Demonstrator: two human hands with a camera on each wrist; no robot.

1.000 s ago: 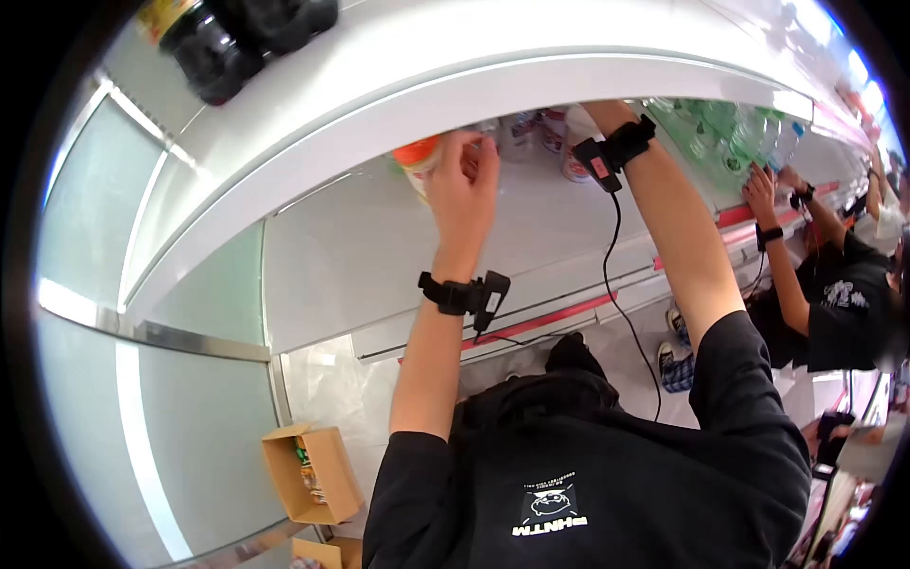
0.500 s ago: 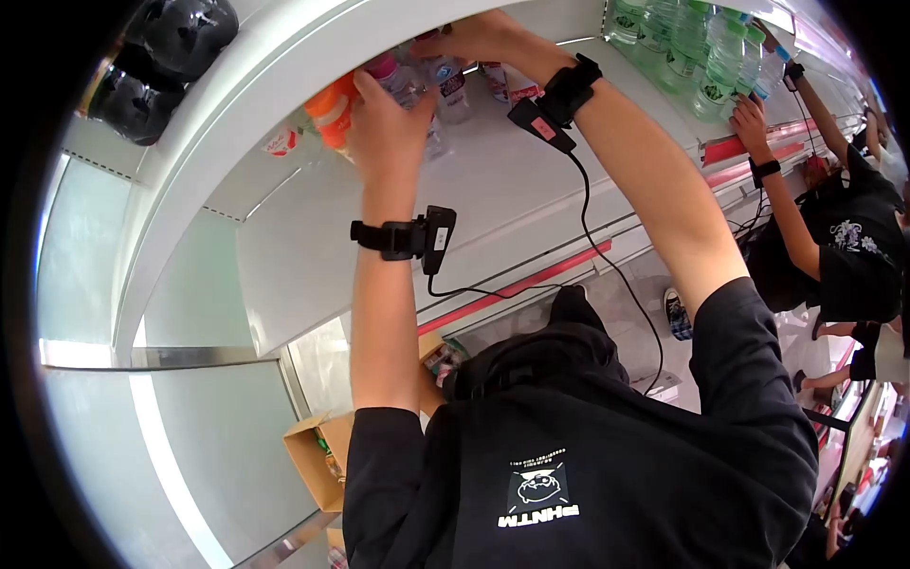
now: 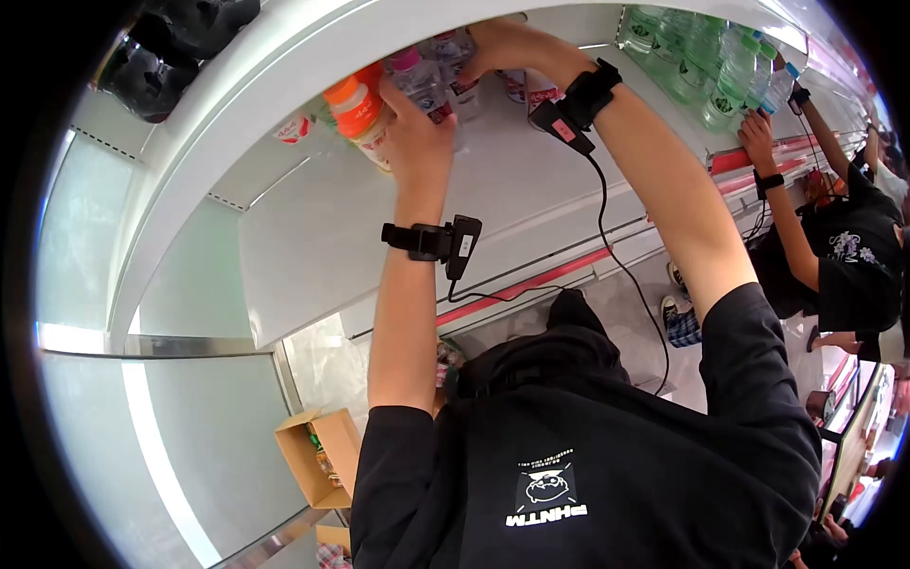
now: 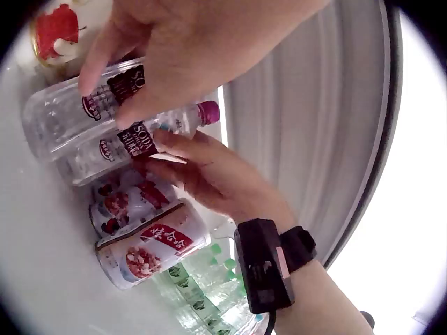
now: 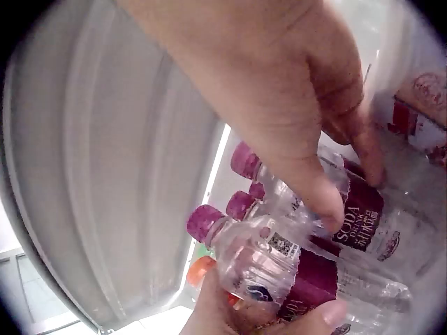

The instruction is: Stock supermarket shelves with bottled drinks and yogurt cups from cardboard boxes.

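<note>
My left hand holds a clear soda-drink bottle with a purple label and purple cap, its thumb and fingers around the label. Just behind it, my right hand grips a second bottle of the same kind between thumb and fingers. In the left wrist view both bottles stand side by side on the shelf, and the right hand reaches across the second one's upper half. More purple caps show behind them. Left of my left hand is an orange-capped bottle with an orange and pale label.
White and red cans stand right of the soda bottles. Green-tinted water bottles line the shelf farther right, where another person's hand reaches in. An upper shelf edge overhangs. Dark bottles sit above; an open carton is below.
My left hand has gone from beside the orange-capped bottle to the front soda bottle. My right hand, hidden under the upper shelf a second ago, now shows at the soda bottles. The head view has shifted.
</note>
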